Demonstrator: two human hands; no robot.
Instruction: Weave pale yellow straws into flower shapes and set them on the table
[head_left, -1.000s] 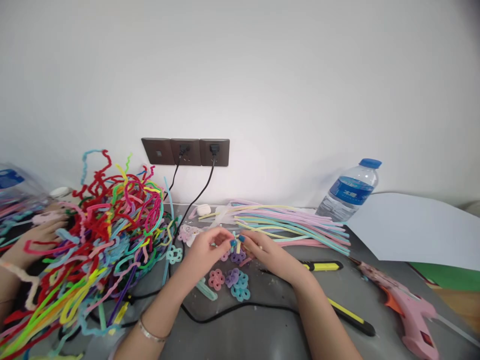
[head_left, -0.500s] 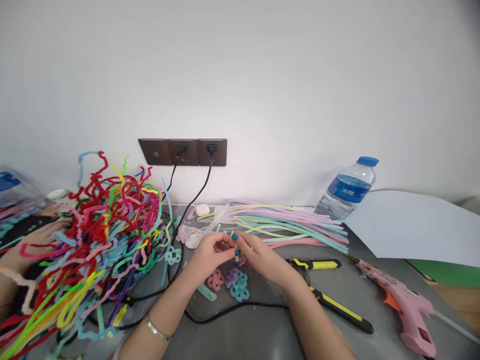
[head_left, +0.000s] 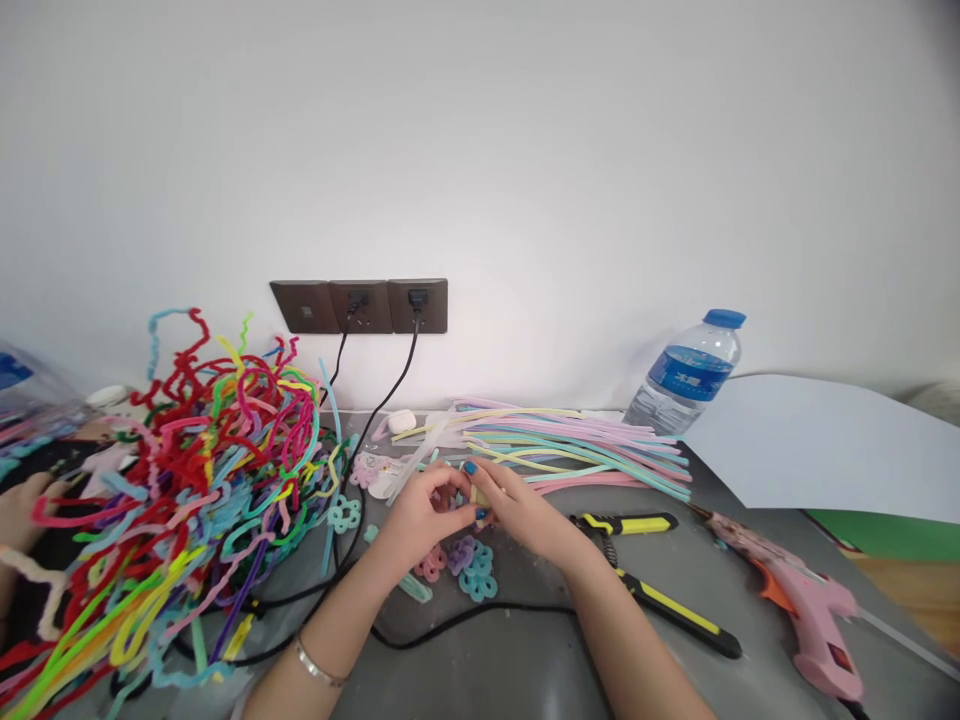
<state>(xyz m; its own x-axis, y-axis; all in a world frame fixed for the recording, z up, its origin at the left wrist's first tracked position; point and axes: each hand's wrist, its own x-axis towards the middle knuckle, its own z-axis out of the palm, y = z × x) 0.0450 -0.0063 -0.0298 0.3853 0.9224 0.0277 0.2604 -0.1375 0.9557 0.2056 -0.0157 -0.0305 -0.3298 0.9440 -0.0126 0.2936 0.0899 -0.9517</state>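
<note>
My left hand [head_left: 429, 502] and my right hand [head_left: 517, 508] meet over the middle of the table, fingers closed on a small pale yellow pipe cleaner piece [head_left: 477, 494]. Most of this piece is hidden by the fingers, so its full shape cannot be made out. Just below the hands lie looped pipe cleaner flowers: a pink one [head_left: 430, 563], a purple one [head_left: 461, 554] and blue ones [head_left: 478, 572]. Another teal flower [head_left: 344, 513] rests to the left. Behind my hands, straight pastel pipe cleaners [head_left: 570, 440] lie in a bundle.
A tangled heap of coloured pipe cleaners [head_left: 217, 480] covers the left side, with another person's hand [head_left: 26, 515] beyond it. Yellow-black pliers [head_left: 675, 610], a pink glue gun [head_left: 806, 610], a tilted water bottle [head_left: 686, 375] and white paper [head_left: 817, 440] stand right. A black cable [head_left: 480, 610] crosses in front.
My fingers have shifted slightly around the piece, and more pale yellow shows between them. The other person's hand at the left has drawn back from the heap. The view has turned slightly.
</note>
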